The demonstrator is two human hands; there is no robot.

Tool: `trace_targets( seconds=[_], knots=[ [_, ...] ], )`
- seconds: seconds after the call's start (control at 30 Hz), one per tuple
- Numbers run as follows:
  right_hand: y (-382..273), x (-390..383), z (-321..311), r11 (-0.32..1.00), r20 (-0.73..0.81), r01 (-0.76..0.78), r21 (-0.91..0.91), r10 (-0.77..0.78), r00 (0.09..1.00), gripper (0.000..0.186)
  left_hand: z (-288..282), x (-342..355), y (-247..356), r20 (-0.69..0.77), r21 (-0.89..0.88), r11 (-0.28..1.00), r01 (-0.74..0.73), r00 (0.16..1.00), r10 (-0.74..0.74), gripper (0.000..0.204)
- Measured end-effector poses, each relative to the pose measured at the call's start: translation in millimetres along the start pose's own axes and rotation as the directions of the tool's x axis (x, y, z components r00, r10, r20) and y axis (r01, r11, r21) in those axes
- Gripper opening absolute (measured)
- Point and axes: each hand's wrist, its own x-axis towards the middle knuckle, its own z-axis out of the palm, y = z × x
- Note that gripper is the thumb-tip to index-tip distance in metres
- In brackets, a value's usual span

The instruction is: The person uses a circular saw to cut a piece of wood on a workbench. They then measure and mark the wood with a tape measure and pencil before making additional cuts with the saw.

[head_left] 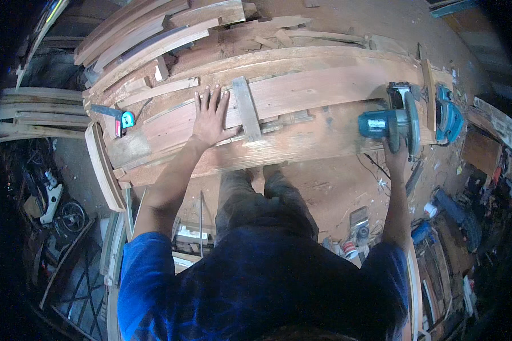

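My left hand (211, 120) lies flat with fingers spread on a long reddish plank (307, 91), pressing near its left part. Just right of those fingers, a short greyish wood strip (246, 108) lies across the plank. My right hand (396, 152) is wrapped around the handle of a teal circular saw (381, 124), which sits at the right end of the plank. The saw's body hides the blade and its contact with the wood. Plank and saw rest on a long, dusty wooden bench (233, 156).
A teal power tool (450, 116) stands at the bench's right end, beyond an upright wood strip (428, 94). A tape measure (128, 119) and a try square (108, 112) lie at the left. Stacked boards (148, 34) fill the far left; a dark cord (375, 165) hangs below the saw.
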Motion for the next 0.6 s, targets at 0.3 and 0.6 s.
trace_targets(
  seconds=[0.3, 0.6],
  knots=[
    [-83.0, -42.1, -83.9, 0.979, -0.155, -0.132, 0.156, 0.157, 0.975, 0.039, -3.8, -8.8, 3.1, 0.03, 0.06, 0.998, -0.018, 0.999, 0.016, 0.11],
    [-194.1, -138.2, -86.1, 0.631, 0.14, -0.333, 0.7, 0.336, 0.931, 0.041, -1.3, -14.6, -7.2, -0.053, 0.058, 0.996, -0.068, 0.996, 0.071, 0.104]
  ],
)
